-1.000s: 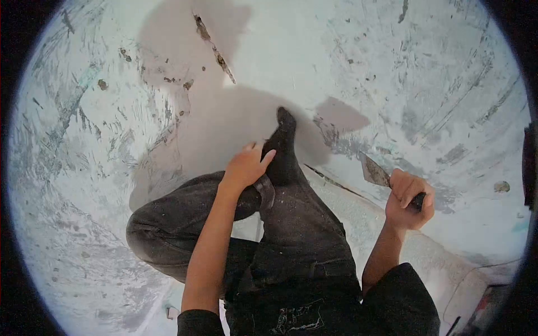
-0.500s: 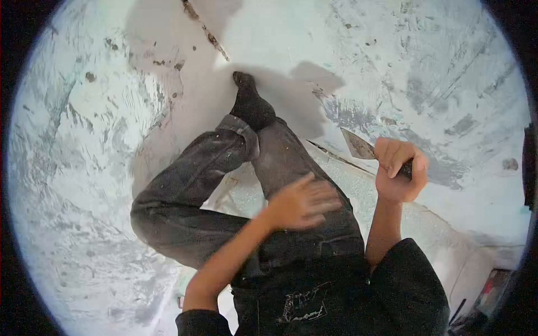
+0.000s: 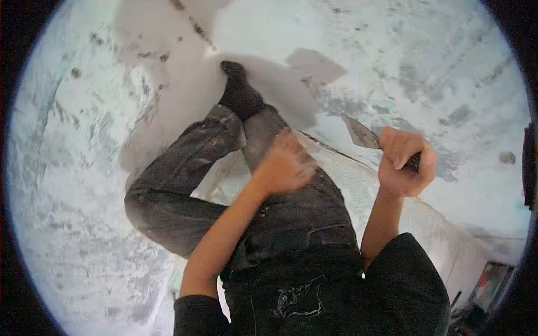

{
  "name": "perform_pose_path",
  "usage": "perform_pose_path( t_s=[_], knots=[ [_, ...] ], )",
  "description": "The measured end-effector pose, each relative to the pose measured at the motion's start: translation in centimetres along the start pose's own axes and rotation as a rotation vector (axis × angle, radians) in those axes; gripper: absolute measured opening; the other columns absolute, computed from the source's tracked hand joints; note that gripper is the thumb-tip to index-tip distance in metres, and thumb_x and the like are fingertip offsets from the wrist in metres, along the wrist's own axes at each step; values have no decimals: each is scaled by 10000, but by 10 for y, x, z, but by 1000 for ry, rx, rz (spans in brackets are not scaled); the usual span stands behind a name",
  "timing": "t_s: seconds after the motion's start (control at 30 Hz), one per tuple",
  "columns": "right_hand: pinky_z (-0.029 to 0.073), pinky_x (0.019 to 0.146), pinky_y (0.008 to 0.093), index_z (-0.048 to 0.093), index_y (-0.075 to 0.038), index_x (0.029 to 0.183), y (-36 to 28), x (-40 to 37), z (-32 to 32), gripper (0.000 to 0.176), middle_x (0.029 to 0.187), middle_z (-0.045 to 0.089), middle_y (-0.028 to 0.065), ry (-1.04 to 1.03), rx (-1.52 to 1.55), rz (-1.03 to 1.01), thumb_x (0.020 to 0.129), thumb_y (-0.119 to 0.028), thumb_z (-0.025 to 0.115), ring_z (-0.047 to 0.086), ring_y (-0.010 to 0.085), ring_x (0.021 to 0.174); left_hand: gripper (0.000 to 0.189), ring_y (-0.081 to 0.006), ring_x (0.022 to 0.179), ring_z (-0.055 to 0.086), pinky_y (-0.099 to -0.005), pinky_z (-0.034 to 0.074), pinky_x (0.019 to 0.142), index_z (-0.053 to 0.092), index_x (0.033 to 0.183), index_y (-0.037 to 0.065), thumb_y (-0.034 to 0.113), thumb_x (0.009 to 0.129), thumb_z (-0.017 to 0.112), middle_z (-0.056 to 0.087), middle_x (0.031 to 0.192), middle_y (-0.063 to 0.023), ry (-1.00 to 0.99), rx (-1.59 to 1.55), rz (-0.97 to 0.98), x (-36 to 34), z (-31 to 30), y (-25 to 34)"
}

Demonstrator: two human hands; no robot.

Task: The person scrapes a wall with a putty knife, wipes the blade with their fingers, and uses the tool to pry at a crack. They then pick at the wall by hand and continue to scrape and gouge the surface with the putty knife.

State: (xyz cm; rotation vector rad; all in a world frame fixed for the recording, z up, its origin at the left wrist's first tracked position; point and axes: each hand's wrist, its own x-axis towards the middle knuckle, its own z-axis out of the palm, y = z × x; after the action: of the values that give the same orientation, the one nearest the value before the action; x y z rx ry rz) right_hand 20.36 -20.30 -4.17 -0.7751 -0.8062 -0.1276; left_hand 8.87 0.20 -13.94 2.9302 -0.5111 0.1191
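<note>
My right hand [image 3: 407, 162] is closed around the dark handle of a putty knife [image 3: 362, 133]. The knife's pointed, stained metal blade sticks out to the left, over the patchy white surface. My left hand [image 3: 284, 166] lies over the thigh of my dark, speckled trousers [image 3: 297, 210], its fingers stretched out and slightly smeared by motion. Nothing shows in that hand. Beyond it, my foot in a black sock [image 3: 241, 92] points up toward the wall.
Patchy white and grey plaster [image 3: 84, 140] spreads around my legs. A dark crack [image 3: 193, 25] runs above my foot. Past my right elbow, at the lower right, stands a dark framed item with coloured patches [image 3: 486, 288].
My left hand has slid up along my thigh, toward the knee. My right hand still holds the putty knife in nearly the same place. The view has shifted a little.
</note>
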Motion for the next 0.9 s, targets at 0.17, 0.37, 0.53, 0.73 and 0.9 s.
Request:
perform_pose_path(
  t_s=[0.17, 0.37, 0.53, 0.73, 0.9],
  knots=[
    [363, 469, 312, 479, -30, 563, 3, -6, -15, 470, 550, 525, 64, -3, -79, -55, 945, -299, 529, 449, 148, 465, 421, -318, 1316, 417, -577, 241, 1114, 597, 1242, 141, 344, 874, 600, 487, 1399, -76, 34, -80, -101, -1, -29, 33],
    [371, 471, 271, 519, -15, 587, -13, -5, -16, 412, 535, 528, 46, -49, -136, 30, 936, -234, 496, 490, 143, 477, 444, -304, 1394, 317, -584, 206, 1127, 553, 1319, 154, 345, 920, 594, 444, 1451, -83, -449, -631, 353, -32, -60, 111],
    [307, 491, 335, 503, 14, 548, -11, -1, -14, 563, 519, 499, 77, 76, -137, 1, 943, -386, 516, 401, 182, 471, 436, -319, 1385, 340, -581, 203, 1127, 565, 1322, 116, 336, 945, 582, 518, 1369, -172, -1249, -1638, 159, -51, -125, 96],
    [276, 478, 327, 507, 18, 550, -5, -9, -21, 558, 517, 478, 75, 52, -148, 87, 942, -379, 528, 376, 165, 472, 589, -372, 1375, 348, -511, 200, 1154, 533, 1333, 52, 431, 886, 586, 461, 1401, -219, -400, -446, 222, -36, -78, 136],
    [281, 473, 293, 513, 4, 569, 2, -12, -15, 496, 531, 492, 55, 17, -138, 98, 936, -329, 506, 397, 137, 488, 529, -352, 1404, 300, -576, 138, 1148, 477, 1382, 109, 309, 906, 590, 383, 1479, -163, -575, -1320, 314, -40, -88, 131]
  ],
)
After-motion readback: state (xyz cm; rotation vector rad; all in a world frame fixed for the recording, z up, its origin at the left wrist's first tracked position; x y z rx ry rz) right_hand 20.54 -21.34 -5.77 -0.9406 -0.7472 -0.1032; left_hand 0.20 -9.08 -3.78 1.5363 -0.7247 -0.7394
